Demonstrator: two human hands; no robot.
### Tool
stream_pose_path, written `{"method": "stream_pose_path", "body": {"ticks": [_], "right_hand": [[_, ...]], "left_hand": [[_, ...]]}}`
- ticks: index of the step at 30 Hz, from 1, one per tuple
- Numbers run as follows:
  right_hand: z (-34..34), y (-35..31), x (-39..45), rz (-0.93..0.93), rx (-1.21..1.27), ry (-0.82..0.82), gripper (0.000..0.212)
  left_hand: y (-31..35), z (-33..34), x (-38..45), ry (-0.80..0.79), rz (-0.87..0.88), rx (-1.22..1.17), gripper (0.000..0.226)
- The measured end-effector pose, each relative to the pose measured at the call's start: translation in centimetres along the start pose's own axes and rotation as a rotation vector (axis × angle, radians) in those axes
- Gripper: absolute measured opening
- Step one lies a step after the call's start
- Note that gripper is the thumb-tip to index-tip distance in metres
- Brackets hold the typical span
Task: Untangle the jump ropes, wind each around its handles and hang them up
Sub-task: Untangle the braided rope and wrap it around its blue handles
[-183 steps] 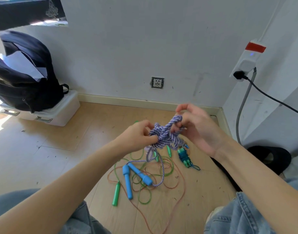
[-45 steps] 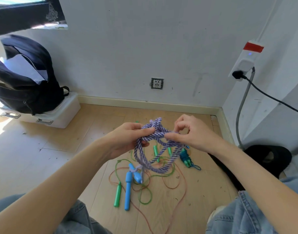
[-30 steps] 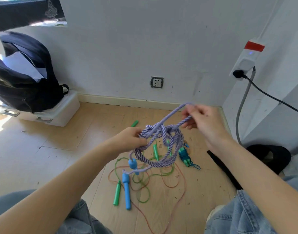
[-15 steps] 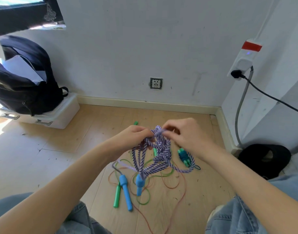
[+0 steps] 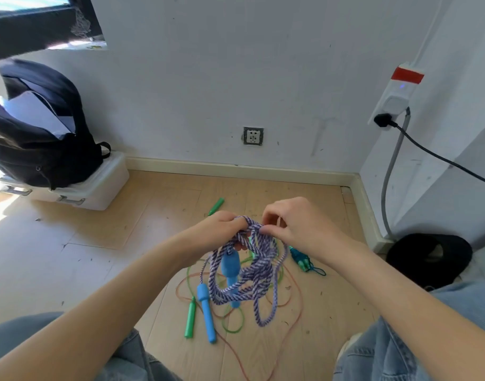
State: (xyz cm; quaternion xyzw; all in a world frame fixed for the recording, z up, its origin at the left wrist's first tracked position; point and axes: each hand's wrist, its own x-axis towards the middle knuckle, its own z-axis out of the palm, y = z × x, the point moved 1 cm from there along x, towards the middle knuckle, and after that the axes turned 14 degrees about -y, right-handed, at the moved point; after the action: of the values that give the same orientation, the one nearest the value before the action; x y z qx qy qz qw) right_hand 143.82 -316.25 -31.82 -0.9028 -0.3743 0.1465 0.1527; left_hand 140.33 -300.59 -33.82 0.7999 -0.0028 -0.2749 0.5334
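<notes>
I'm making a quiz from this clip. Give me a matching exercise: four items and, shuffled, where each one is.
Items:
1. purple braided rope
2. green handle
3. black backpack
4. black plug

Places:
A. in the wall-mounted power strip
B. on the white storage box
C. held up in both hands
D. lying on the wooden floor

Pairs: 1-C, 2-D, 3-B, 4-A

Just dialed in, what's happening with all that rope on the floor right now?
A person sitting on the wooden floor is working on a purple-and-white braided jump rope. The left hand and right hand both pinch the knotted top of it, with tangled loops and its blue handles hanging below. Thin green and orange ropes with green handles lie tangled on the floor underneath. Nothing is wound or hung yet.
</notes>
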Motion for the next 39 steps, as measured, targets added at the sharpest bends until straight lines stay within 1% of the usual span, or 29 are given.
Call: {"method": "stream_pose_path", "body": {"ticks": [2, 4, 6, 8, 10, 13, 14, 15, 16, 19, 20, 21, 22, 24, 25, 26, 28, 29, 30, 32, 34, 35, 37, 39], "right_hand": [[0.0, 0.1, -0.1, 0.020, 0.099, 0.079, 0.013], [-0.8, 0.3, -0.3, 0.065, 0.313, 0.238, 0.011], [-1.9, 0.7, -0.5, 0.057, 0.563, 0.355, 0.010], [-2.5, 1.0, -0.6, 0.022, 0.731, 0.417, 0.015], [-2.6, 1.1, -0.5, 0.041, 0.806, 0.484, 0.018], [-2.5, 1.5, -0.5, 0.095, 0.833, 0.618, 0.021], [-2.6, 1.7, -0.6, 0.109, 0.826, 0.630, 0.021], [-2.7, 1.8, -0.7, 0.126, 0.793, 0.602, 0.020], [-2.7, 2.0, -0.7, 0.155, 0.719, 0.531, 0.018], [-1.5, 2.4, -0.6, 0.305, 0.346, 0.179, 0.015], [-1.0, 2.3, -0.5, 0.326, 0.268, 0.070, 0.014], [-0.7, 2.3, -0.5, 0.327, 0.230, 0.004, 0.013], [-0.5, 2.3, -0.4, 0.315, 0.217, -0.012, 0.012], [-0.6, 2.4, -0.2, 0.275, 0.241, 0.034, 0.007], [-0.7, 2.3, -0.1, 0.251, 0.283, 0.050, 0.008], [-0.7, 2.2, 0.0, 0.231, 0.348, 0.049, 0.019], [-0.7, 2.1, 0.1, 0.211, 0.605, -0.008, 0.048], [-0.8, 1.9, 0.0, 0.195, 0.748, -0.050, 0.055], [-0.7, 1.8, 0.0, 0.173, 0.865, -0.086, 0.054], [-0.8, 1.9, -0.2, 0.140, 0.982, -0.123, 0.041], [-1.0, 2.1, -0.2, 0.119, 1.097, -0.096, 0.029], [-1.1, 2.2, -0.2, 0.109, 1.181, -0.065, 0.022], [-1.7, 2.5, -0.3, 0.103, 1.339, 0.030, 0.010], [-2.2, 2.7, -0.2, 0.129, 1.443, 0.134, 0.009]], "left_hand": [[-0.4, -0.5, 0.4, 0.061, -0.016, 0.007, 0.028], [-1.1, -1.3, 1.0, 0.155, -0.060, 0.116, 0.025], [-2.0, -2.0, 1.3, 0.222, -0.133, 0.183, 0.018], [-3.0, -2.6, 1.4, 0.239, -0.202, 0.073, 0.011], [-3.4, -3.2, 1.2, 0.263, -0.244, -0.025, 0.003], [-3.9, -4.1, 1.0, 0.342, -0.264, -0.057, 0.016], [-3.9, -4.4, 0.8, 0.384, -0.258, -0.069, 0.021], [-3.9, -4.6, 0.6, 0.419, -0.241, -0.095, 0.025], [-3.6, -4.8, 0.5, 0.443, -0.211, -0.134, 0.024], [-2.2, -4.9, 0.2, 0.495, -0.066, -0.257, 0.012], [-1.5, -4.8, 0.0, 0.500, -0.015, -0.288, 0.007], [-0.8, -4.7, -0.2, 0.489, 0.032, -0.308, 0.006], [-0.2, -4.5, -0.4, 0.463, 0.075, -0.323, 0.010], [0.8, -4.2, -0.8, 0.383, 0.163, -0.351, 0.015], [1.3, -4.0, -1.1, 0.330, 0.211, -0.381, 0.017], [1.8, -3.7, -1.4, 0.269, 0.253, -0.432, 0.017], [2.5, -3.3, -1.9, 0.150, 0.305, -0.522, 0.019], [2.7, -3.1, -2.0, 0.099, 0.314, -0.531, 0.021], [2.9, -3.0, -2.0, 0.044, 0.316, -0.524, 0.023], [3.1, -3.0, -2.2, -0.079, 0.317, -0.514, 0.031], [3.2, -3.1, -2.4, -0.136, 0.294, -0.548, 0.036], [3.0, -3.3, -2.4, -0.113, 0.273, -0.546, 0.035], [2.2, -3.6, -2.1, 0.007, 0.241, -0.447, 0.029], [1.5, -3.7, -1.9, 0.100, 0.230, -0.386, 0.021]]}}
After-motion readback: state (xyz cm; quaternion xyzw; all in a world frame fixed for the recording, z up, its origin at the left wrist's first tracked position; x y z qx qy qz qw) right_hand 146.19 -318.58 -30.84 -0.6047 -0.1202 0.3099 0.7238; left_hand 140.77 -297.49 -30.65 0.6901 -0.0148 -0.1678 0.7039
